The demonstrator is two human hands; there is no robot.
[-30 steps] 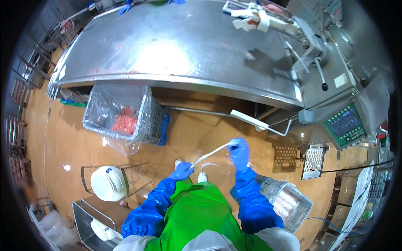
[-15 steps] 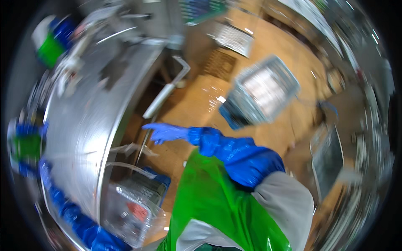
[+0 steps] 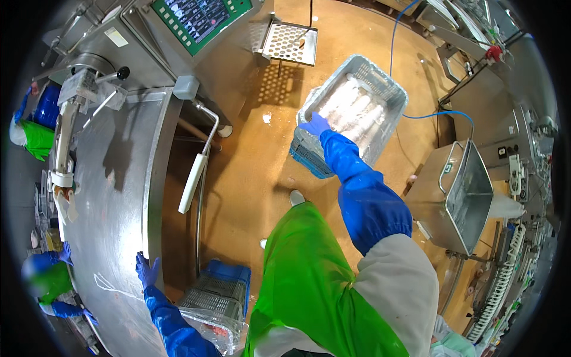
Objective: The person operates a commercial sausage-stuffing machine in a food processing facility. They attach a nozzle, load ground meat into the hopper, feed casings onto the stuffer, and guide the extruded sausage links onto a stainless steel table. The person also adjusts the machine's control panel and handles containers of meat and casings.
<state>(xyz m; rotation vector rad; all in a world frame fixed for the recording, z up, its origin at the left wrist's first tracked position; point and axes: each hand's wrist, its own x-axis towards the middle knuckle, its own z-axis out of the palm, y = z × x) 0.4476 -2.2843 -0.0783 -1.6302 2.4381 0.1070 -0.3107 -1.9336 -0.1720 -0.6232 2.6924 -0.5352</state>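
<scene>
My right hand (image 3: 315, 124), in a blue-violet glove, reaches to the near-left rim of a grey plastic crate (image 3: 395, 90). Its fingers are stretched out at the rim, and I cannot tell whether they touch it. Several long, pale, sausage-shaped things (image 3: 357, 113) lie side by side in the crate. This crate sits on top of a blue crate (image 3: 309, 160). My left hand (image 3: 147, 272) is gloved too, with its fingers spread at the edge of a steel table (image 3: 113, 208). Nothing is held in it. A thin white string loop (image 3: 116, 285) lies on the tabletop beside it.
Below the table edge stand stacked crates (image 3: 211, 294) with clear plastic film. A white-handled lever (image 3: 193, 183) juts out from the table. A steel tub (image 3: 461, 199) stands right, a machine with a screen (image 3: 193, 24) at the far left. Blue hose (image 3: 443, 113) trails behind the crate.
My right hand has moved from above the floor near the white lever to the grey crate's rim. My left hand has come from across the table to its near edge. The view has turned.
</scene>
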